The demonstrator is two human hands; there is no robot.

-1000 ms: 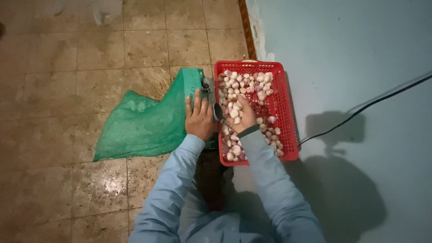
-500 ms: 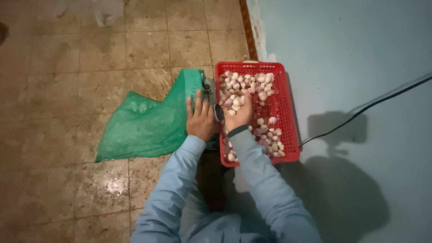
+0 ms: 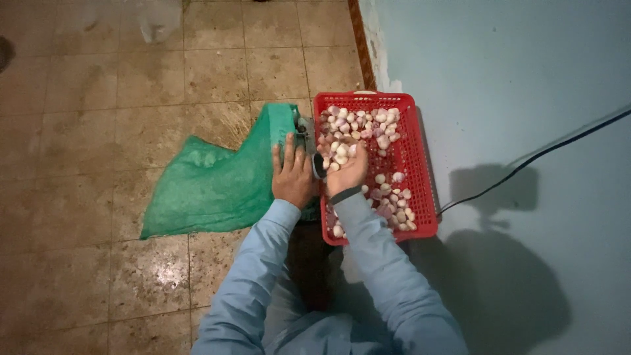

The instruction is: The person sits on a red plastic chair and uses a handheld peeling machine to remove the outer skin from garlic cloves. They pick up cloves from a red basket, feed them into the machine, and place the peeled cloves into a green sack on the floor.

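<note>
Our right hand [image 3: 346,172] is cupped around a small heap of garlic cloves [image 3: 340,153], raised just over the red basket [image 3: 420,197]. Our left hand [image 3: 292,176] lies flat, fingers spread, on the edge of the green mesh sack [image 3: 210,184], grasping nothing we can make out. A small dark object sits between the hands; too unclear to name. By our judgement much is left: cloves lie thick at the basket's far end, thinner nearer us. Tiled floor [image 3: 98,98] left, blue wall [image 3: 513,79] right, black cable [image 3: 539,154] along it.

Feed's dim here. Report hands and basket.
Left hand flat on green sack. Right hand cupping garlic over red basket. Nothing blocking.
</note>
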